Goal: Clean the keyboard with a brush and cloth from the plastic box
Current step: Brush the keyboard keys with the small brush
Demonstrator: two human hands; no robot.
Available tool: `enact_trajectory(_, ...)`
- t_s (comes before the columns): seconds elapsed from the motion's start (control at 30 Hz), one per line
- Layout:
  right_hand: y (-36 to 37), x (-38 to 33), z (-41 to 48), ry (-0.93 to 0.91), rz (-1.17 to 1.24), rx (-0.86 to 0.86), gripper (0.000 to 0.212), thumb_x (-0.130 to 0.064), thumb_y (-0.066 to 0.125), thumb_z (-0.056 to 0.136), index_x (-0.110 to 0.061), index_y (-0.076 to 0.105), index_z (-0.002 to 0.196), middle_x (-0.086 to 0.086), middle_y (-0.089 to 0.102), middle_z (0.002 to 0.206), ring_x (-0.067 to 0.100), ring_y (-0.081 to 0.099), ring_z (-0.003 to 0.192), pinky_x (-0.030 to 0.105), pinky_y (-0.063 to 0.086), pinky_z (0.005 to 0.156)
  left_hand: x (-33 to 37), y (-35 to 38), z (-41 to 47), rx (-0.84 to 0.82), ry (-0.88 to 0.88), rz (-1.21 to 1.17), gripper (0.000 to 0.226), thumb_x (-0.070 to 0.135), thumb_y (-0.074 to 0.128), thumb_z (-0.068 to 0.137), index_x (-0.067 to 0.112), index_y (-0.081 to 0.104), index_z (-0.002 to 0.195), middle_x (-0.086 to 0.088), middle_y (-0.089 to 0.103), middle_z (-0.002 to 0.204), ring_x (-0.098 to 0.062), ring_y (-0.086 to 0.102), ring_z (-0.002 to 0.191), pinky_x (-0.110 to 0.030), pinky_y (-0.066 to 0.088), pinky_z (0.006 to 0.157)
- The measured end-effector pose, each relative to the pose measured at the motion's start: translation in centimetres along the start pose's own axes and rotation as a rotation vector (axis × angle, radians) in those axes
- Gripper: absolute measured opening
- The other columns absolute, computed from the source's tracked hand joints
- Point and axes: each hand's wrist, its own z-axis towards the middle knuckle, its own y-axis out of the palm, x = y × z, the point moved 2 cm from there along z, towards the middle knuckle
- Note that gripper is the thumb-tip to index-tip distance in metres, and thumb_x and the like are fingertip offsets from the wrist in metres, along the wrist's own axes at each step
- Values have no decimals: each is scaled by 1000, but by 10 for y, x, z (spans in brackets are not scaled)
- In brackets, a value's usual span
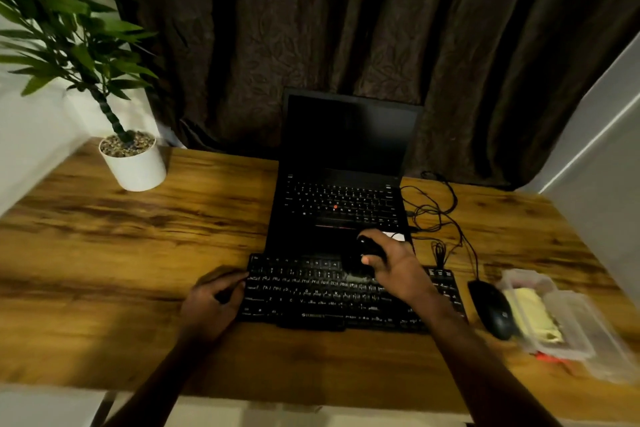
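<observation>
Keyboard lies crosswise on the wooden table, its long axis running from one hand toward the other. An open laptop sits just beyond both hands. Well to the right of the right hand, past the keyboard's far end, stands the clear plastic box.

The hands are apart. The left hand sits at the keyboard's left edge with its fingers curled; blur hides whether it grips the edge or only rests against it. The right hand is over the upper middle rows.

A black mouse lies between that hand and the box. The right fingers and thumb wrap a dark brush, its bristles seemingly on the keys, so brushing looks to be the step in hand, with strokes likely following the long axis. The yellow cloth rests in the box, nearer the right hand.
</observation>
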Motion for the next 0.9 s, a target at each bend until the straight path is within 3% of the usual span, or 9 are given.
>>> enact_trajectory(0.07, -2, 3, 3, -1, 18, -6, 41, -18, 63, 95, -39, 52, 128, 2, 64, 108, 16, 65, 90, 31, 62, 66, 5, -2, 1, 10, 16, 1, 33, 53, 55, 82, 45, 72, 109, 22, 68, 112, -7, 67, 100, -36, 57, 84)
enact_trajectory(0.2, -19, 17, -5, 48, -12, -13, 43, -15, 63, 95, -35, 53, 131, 3, 63, 105, 12, 65, 84, 22, 58, 59, 18, -6, -1, 22, 33, -2, 31, 45, 58, 82, 38, 74, 107, 37, 61, 107, 3, 64, 96, -10, 48, 82)
enact_trajectory(0.4, -28, 36, -17, 93, -105, 35, 44, -22, 62, 96, -39, 48, 134, 4, 61, 101, 12, 60, 82, 29, 59, 67, 15, -6, 0, 16, 8, 5, 33, 50, 56, 81, 39, 74, 107, 17, 71, 102, -4, 68, 86, -27, 56, 74)
enact_trajectory(0.47, -20, 33, -16, 79, -92, 36, 45, -26, 61, 96, -44, 46, 134, 6, 58, 105, 18, 56, 95, 38, 59, 78, 15, -6, 0, 11, 32, -22, 26, 37, 64, 85, 35, 75, 108, 15, 71, 106, 1, 66, 83, -20, 54, 71)
enact_trajectory(0.57, -13, 32, -16, 69, -68, 31, 46, -28, 60, 97, -47, 44, 135, 9, 55, 114, 21, 49, 106, 41, 55, 90, 18, -4, -1, 11, 50, -19, 29, 8, 73, 86, 28, 76, 107, 13, 70, 108, 5, 63, 81, -7, 47, 68)
enact_trajectory(0.7, -26, 39, -17, 45, -92, 38, 47, -24, 62, 95, -49, 44, 130, 6, 60, 108, 21, 62, 95, 37, 62, 74, 20, -3, -2, 20, 57, -42, 27, 13, 71, 87, 31, 75, 106, 14, 71, 107, 3, 62, 72, -12, 49, 64)
enact_trajectory(0.8, -33, 44, -23, 55, -118, 57, 46, -20, 63, 95, -39, 48, 135, 4, 63, 104, 10, 62, 84, 18, 54, 64, 21, -3, -2, 50, 73, -37, 23, 23, 67, 86, 31, 75, 105, 14, 70, 107, -3, 62, 70, -14, 49, 64)
enact_trajectory(0.83, -33, 41, -25, 52, -121, 61, 47, -21, 62, 96, -39, 47, 136, 3, 62, 103, 10, 61, 83, 17, 52, 63, 21, -3, -2, 50, 58, -32, 22, 22, 68, 88, 30, 76, 106, 14, 70, 108, -6, 63, 72, -15, 49, 66)
enact_trajectory(0.9, -28, 35, -25, 58, -109, 57, 47, -26, 61, 96, -49, 44, 133, 2, 57, 102, 14, 60, 86, 27, 57, 70, 22, -3, -3, 36, 47, -35, 22, 20, 70, 90, 29, 76, 108, 14, 70, 109, -6, 63, 76, -14, 49, 67)
